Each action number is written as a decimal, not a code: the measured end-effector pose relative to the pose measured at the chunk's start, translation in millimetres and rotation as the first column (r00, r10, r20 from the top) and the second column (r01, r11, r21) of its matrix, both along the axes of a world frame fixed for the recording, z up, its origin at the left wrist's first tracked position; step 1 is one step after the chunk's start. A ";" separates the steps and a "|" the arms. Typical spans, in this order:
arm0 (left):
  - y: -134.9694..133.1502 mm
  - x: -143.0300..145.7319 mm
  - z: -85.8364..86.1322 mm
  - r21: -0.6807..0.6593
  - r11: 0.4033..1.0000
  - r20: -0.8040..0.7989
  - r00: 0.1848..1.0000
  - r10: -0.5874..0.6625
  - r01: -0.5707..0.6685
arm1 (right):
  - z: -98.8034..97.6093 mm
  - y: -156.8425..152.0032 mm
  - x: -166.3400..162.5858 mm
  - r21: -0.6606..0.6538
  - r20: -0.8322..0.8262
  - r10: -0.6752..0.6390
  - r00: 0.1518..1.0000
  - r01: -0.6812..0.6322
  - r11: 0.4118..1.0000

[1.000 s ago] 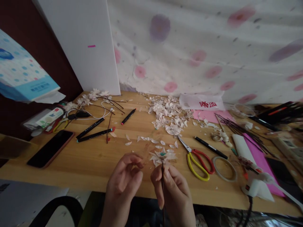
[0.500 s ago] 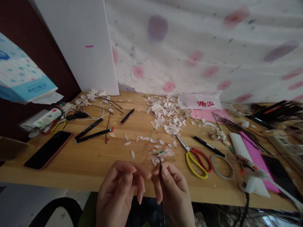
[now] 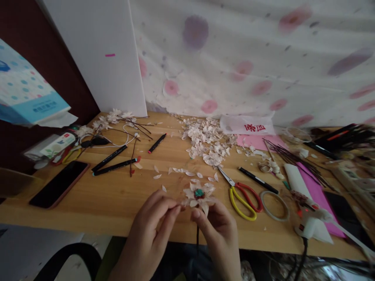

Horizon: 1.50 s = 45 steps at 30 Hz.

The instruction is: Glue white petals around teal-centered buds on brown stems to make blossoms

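Observation:
An artificial flower (image 3: pixel 191 201) with pale petals and a green centre faces up above the table's front edge, its dark stem (image 3: pixel 197 238) hanging below. My right hand (image 3: pixel 219 230) is closed around the flower from the right, thumb in front just under the petals. From the left, my left hand (image 3: pixel 156 222) pinches the tip of a petal at the flower's left edge. Loose pale petals (image 3: pixel 190 174) lie on the wood just beyond. Scissors (image 3: pixel 241 197) with one yellow and one red handle rest to the right of my right hand.
A heap of pale petals (image 3: pixel 205 134) lies at the back. Black markers (image 3: pixel 258 180) and a roll of tape (image 3: pixel 274 205) lie at right, near a glue gun (image 3: pixel 310 222) with a cable. At left are a phone (image 3: pixel 60 183), more markers (image 3: pixel 115 167) and dark stems (image 3: pixel 133 158).
The flower has tipped up so its green centre shows, and its stem swung lower. My left hand, earlier apart with loose fingers, has come to the flower's left edge and closed.

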State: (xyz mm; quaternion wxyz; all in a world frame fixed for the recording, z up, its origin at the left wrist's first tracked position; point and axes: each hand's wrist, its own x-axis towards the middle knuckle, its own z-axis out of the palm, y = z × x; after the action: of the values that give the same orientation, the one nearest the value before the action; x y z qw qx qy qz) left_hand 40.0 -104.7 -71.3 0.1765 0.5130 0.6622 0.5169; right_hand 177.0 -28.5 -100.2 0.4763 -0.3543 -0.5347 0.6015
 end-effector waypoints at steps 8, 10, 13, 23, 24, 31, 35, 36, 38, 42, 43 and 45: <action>-19.9 -46.5 -5.5 0.064 0.845 0.256 0.827 0.500 -0.531 | -19.0 46.6 42.2 -0.013 0.078 -0.555 0.828 0.558 0.830; -15.9 -47.4 -6.6 0.019 0.807 0.463 0.721 0.515 -0.590 | -17.1 51.0 46.6 -0.035 0.024 -0.587 0.809 0.587 0.809; -5.6 -35.7 -8.3 -0.028 0.851 0.634 0.649 0.421 -0.524 | -7.1 45.7 38.4 -0.080 -0.148 -0.483 0.863 0.476 0.876; -0.5 18.0 3.2 -0.134 0.980 0.803 0.563 0.196 -0.150 | 12.1 -11.2 2.6 -0.197 -0.073 0.085 0.994 -0.098 0.975; -0.6 21.3 5.9 -0.142 0.978 0.806 0.556 0.203 -0.152 | 12.7 -13.6 1.7 -0.160 -0.016 0.072 0.997 -0.074 0.984; -2.7 26.2 4.7 -0.104 0.977 0.665 0.717 0.209 -0.188 | 2.8 -23.1 8.0 -0.049 0.125 0.076 0.989 -0.071 0.996; -4.8 20.8 -8.1 -0.006 0.982 0.480 0.861 0.169 -0.189 | 2.7 -32.2 9.5 -0.155 0.110 -0.134 0.985 0.150 0.976; -5.5 19.8 -11.1 0.006 0.985 0.452 0.879 0.151 -0.172 | 4.3 -32.2 9.6 -0.190 0.099 -0.192 0.976 0.208 0.960; -7.0 19.1 -14.9 0.000 0.988 0.445 0.885 0.140 -0.156 | 7.7 -27.8 10.7 -0.197 0.067 -0.267 0.961 0.275 0.941; -9.4 20.9 -12.6 -0.062 0.976 0.538 0.817 0.208 -0.208 | 8.8 -14.0 15.3 -0.101 -0.023 -0.249 0.968 0.246 0.964; -9.6 21.6 -11.0 -0.064 0.974 0.553 0.804 0.216 -0.218 | 7.5 -13.0 16.4 -0.096 -0.036 -0.230 0.973 0.225 0.970; -10.1 23.1 -8.1 -0.047 0.970 0.571 0.790 0.222 -0.239 | 3.0 -15.5 18.5 -0.097 -0.023 -0.190 0.982 0.187 0.978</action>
State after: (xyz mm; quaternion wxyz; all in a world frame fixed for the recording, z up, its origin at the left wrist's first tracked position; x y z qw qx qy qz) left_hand 63.2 -114.7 -79.5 0.2956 0.2518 0.6289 0.6736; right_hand 195.5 -44.0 -97.2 0.5223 -0.4158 -0.4620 0.5838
